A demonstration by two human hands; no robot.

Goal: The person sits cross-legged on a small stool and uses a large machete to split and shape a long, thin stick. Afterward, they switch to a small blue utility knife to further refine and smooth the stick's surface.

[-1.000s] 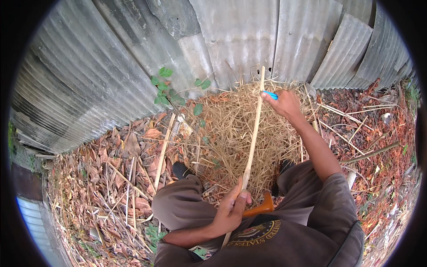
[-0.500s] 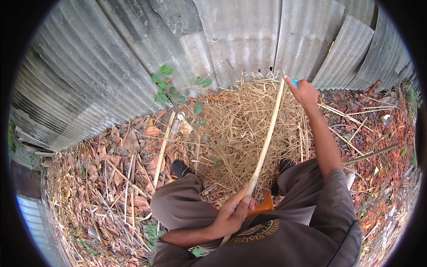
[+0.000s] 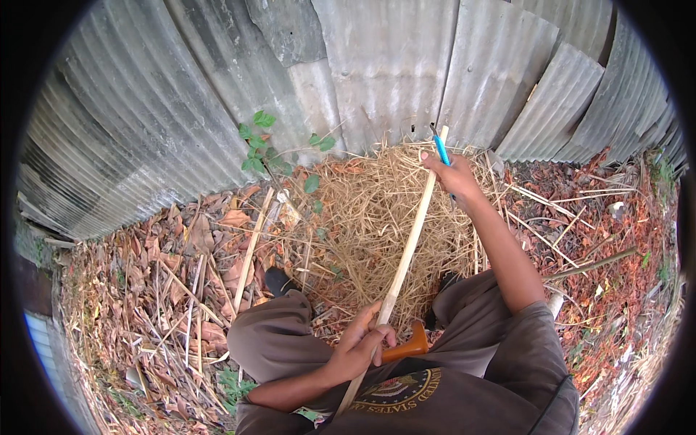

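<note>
A long pale stick (image 3: 411, 250), split flat like a bamboo strip, slants from my lap up toward the metal wall. My left hand (image 3: 357, 346) is closed around its lower part. Near its upper end, my right hand (image 3: 453, 176) grips a slim tool (image 3: 441, 148) with a bright blue handle and a dark tip, whose exact kind I cannot make out. This tool lies against the stick, with my thumb on the stick's other side. Below my left hand, an orange-brown curved handle (image 3: 407, 346) shows at my waist; the rest of it is hidden.
A heap of straw-like shavings (image 3: 377, 196) lies between my feet and the corrugated metal wall (image 3: 391, 72). Dry leaves and loose sticks (image 3: 254, 250) cover the ground on the left. A green-leaved plant (image 3: 255, 148) stands by the wall. More sticks (image 3: 544, 235) lie at right.
My right hand has moved down and left, a little below the stick's upper tip, and more of the blue tool shows. My left hand still holds the lower part. The view has shifted slightly.
</note>
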